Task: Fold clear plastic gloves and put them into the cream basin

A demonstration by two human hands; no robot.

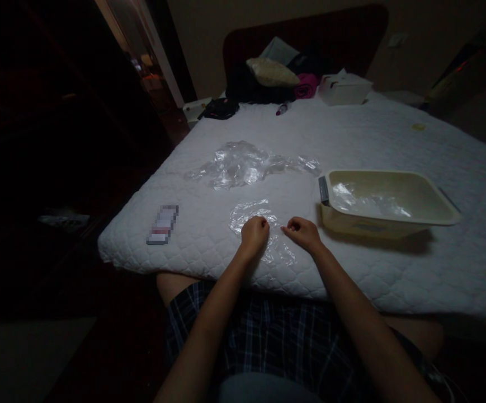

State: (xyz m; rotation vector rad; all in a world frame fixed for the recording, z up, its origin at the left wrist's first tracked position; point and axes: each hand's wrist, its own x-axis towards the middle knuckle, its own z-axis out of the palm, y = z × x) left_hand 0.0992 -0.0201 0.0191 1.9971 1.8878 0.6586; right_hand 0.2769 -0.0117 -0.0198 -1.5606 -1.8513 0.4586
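A clear plastic bag (249, 211) lies crumpled on the white quilted bed in front of me, partly under my hands. My left hand (255, 234) is closed, its fingers pinched on the bag's film. Just to the right, my right hand (302, 232) is also closed, thumb and finger pressed together at the bag's edge. A small gap separates the two hands. Beyond them spreads a larger heap of clear plastic bags (240, 165). To the right stands a cream plastic bin (377, 226) with grey handles and more clear plastic inside.
A blurred-out phone-like rectangle (163, 225) lies left on the quilted mattress (201, 240). At the far end are a pale cushion (272, 73), a magenta roll (306, 86), a white box (345, 89) and a dark bag (221, 108) before the headboard.
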